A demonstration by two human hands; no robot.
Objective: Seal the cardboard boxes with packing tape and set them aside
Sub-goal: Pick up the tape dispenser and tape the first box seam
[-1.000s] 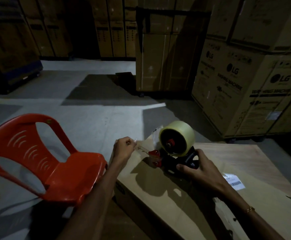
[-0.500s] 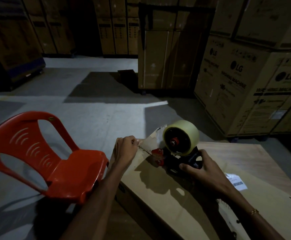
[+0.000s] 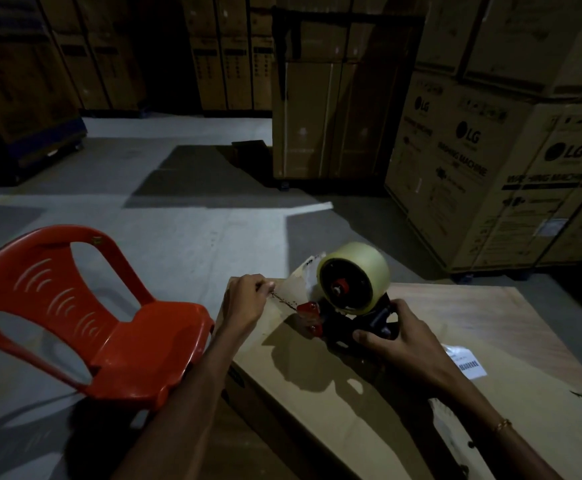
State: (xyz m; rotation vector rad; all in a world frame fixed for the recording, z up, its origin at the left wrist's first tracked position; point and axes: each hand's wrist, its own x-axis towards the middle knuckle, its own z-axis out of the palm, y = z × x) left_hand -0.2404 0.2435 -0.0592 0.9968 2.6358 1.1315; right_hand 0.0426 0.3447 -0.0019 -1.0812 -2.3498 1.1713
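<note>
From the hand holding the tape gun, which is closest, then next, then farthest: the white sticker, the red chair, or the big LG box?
Measured from the right hand in the head view:
1. White sticker: on the cardboard box top, just right of the hand.
2. Red chair: on the floor, left of the box.
3. LG box: stacked across the floor, far right.

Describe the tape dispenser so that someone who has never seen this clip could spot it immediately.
Start at the flat cardboard box beside the red plastic chair. At the box's far corner, the right hand grips the tape dispenser. Only it is black, carrying a pale yellowish tape roll with a red hub.
</note>
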